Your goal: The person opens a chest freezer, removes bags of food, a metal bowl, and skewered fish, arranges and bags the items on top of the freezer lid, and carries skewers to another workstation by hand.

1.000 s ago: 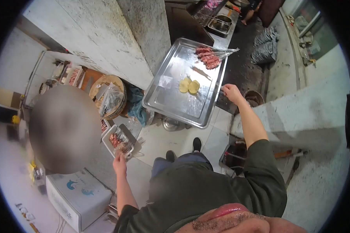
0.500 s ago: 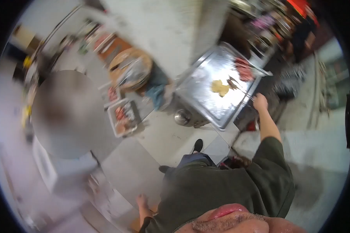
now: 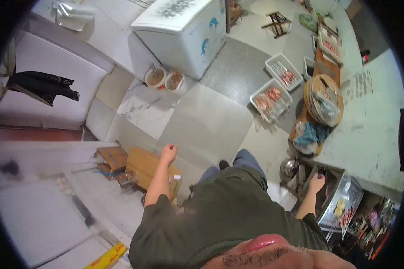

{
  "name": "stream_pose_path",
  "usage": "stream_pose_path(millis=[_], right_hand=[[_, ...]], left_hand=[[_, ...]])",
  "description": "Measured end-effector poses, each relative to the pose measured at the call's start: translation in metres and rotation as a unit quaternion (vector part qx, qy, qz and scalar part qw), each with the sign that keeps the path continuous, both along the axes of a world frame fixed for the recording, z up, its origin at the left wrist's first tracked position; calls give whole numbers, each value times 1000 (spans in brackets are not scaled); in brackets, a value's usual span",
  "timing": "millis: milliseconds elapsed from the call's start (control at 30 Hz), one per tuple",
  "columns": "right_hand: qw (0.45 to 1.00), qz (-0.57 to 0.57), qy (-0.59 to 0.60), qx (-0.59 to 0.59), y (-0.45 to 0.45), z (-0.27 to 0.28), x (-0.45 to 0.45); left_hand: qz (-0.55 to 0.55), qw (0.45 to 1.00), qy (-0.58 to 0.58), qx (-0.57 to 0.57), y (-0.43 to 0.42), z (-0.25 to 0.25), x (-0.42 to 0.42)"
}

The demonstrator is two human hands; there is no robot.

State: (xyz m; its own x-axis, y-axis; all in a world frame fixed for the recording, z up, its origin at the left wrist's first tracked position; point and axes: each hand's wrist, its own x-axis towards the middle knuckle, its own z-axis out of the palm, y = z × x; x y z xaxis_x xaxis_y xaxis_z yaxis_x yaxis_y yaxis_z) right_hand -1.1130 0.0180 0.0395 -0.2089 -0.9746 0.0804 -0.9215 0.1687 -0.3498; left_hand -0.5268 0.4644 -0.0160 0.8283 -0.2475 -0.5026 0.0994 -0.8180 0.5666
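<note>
My left hand (image 3: 169,153) hangs in the air over the tiled floor, fingers curled in, with nothing seen in it. Over at the right, my right hand (image 3: 318,181) is closed at the edge of a dark, open metal compartment. A small black object (image 3: 322,171) shows at its fingers; I cannot make out what it is. Next to that compartment lies a shiny metal tray (image 3: 353,192), bearing yellow food pieces (image 3: 340,206) and meat skewers (image 3: 346,217). A round metal pot or lid (image 3: 290,168) sits on the compartment's near side.
White bins of meat skewers (image 3: 270,99) stand on the floor ahead. Along the right wall are a round wooden board (image 3: 323,99) with a plastic bag and a blue cloth (image 3: 313,134). A white chest freezer (image 3: 184,36), two buckets (image 3: 155,77) and cardboard (image 3: 143,168) lie leftward.
My view has swung left, so the metal tray now sits lower right. My right hand has gone from the tray's edge to the dark compartment. My left hand has risen forward.
</note>
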Motion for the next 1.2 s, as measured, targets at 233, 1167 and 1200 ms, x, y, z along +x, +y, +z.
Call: stream_pose_path(millis=[233,1167,1200], right_hand=[[984,22,29,173,1,-27,232],[78,913,-184,355,702,261,1420],[115,914,-217,323,698,252,1463]], left_hand=[[-26,995,-94,-7,26,37,176],[285,932,-210,-74,331,91,711],[270,942,-182,-75,345,106,724]])
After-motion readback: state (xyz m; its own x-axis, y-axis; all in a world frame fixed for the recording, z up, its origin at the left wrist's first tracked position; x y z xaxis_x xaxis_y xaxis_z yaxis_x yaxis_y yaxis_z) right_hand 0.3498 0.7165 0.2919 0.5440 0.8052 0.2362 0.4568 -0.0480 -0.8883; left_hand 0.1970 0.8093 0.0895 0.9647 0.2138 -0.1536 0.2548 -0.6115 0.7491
